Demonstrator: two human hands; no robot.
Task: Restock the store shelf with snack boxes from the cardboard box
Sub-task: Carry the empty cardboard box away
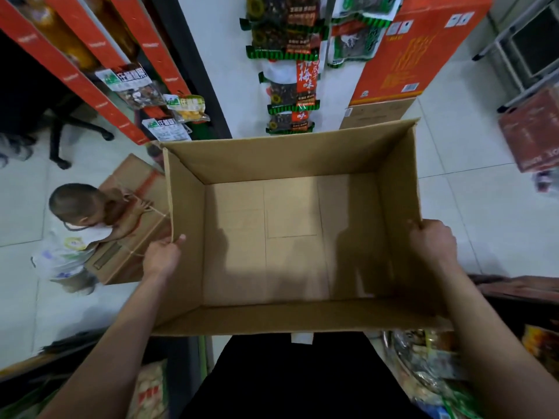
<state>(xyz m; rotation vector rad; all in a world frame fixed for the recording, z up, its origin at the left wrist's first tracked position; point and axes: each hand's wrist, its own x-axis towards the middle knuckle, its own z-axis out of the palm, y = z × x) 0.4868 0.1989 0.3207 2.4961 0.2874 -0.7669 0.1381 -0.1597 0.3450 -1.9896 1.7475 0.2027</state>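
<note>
cardboard box (290, 237): i hold it in front of my body, above the floor (472, 189), its open top facing up to me. its long axis runs from my left to my right, so one short wall is at each hand.
left hand (163, 255): it grips the top edge of the left short wall, thumb on the inside of the rim and the fingers curled outside.
right hand (432, 241): it grips the top edge of the right short wall, fingers curled over the rim. both hands are equally near; neither one is free.
look of the box: plain brown cardboard, flaps open, walls straight. inside i see only the bare bottom with its fold lines and shadows. no snack boxes are in it.
shelf (90, 65): red edged shelves with snack packs stand to my front left, well apart from the box.
state of the task: i judge the box is emptied, so the restocking from it looks finished, or nearly.
next move: probably to put the box down or away, both hands together because it is wide.
risk: a small child (75, 225) stands just beside the left wall, leaning on another carton (133, 219) on the floor. i must not swing the box to that side.
</note>
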